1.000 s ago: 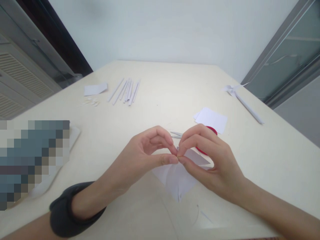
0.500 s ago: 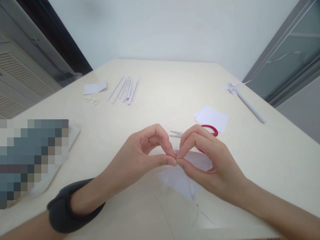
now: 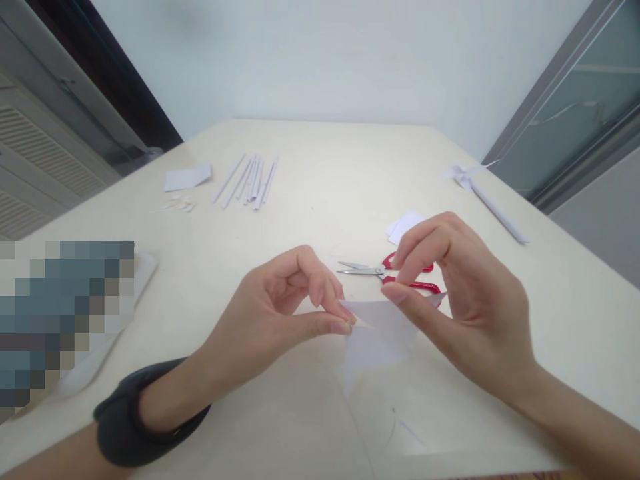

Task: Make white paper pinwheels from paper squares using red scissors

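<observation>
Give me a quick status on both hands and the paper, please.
Left hand pinching folded paper at its corner. Right hand just above it, thumb on its top edge. Red scissors lying behind.

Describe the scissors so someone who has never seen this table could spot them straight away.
On the cream table, look just beyond the two hands, behind the right hand. The scissors lie flat there, blades pointing left, near a small stack of white paper squares. Their red handles are the only bright colour among white paper.
</observation>
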A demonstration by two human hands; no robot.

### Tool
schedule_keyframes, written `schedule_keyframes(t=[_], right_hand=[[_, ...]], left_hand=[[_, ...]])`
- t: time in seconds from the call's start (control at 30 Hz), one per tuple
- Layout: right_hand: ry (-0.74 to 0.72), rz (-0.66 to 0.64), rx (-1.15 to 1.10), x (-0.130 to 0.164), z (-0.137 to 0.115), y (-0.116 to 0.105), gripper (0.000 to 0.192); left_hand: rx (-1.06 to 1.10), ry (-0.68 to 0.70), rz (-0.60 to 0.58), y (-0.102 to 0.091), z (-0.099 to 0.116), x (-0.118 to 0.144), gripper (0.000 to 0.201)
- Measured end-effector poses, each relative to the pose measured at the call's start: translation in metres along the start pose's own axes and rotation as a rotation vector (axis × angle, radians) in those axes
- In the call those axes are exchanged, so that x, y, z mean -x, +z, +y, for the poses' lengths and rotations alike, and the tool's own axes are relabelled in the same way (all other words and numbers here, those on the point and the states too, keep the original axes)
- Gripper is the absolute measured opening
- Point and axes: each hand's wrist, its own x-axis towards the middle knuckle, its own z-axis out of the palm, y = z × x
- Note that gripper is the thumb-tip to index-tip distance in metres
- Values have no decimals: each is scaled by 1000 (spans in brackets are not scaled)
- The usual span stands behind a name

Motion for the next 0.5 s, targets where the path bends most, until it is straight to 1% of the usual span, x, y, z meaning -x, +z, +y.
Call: schedule_keyframes(t=[0.13,0.33,0.4,0.5], right_hand=[[28,40,-32,-1,3,-2,9],[53,14,-17,-1,4,-1,10],[42,-19,-15,-1,2,-2,10],[-4,-127,0,-2,1,-3,9]], left_hand=[[23,-16,-20,0,-1,0,28],[-11,-57,19,0,-2,0,28],[-10,-54,16,1,-2,0,28],[9,-40,-11,0,-2,0,27]])
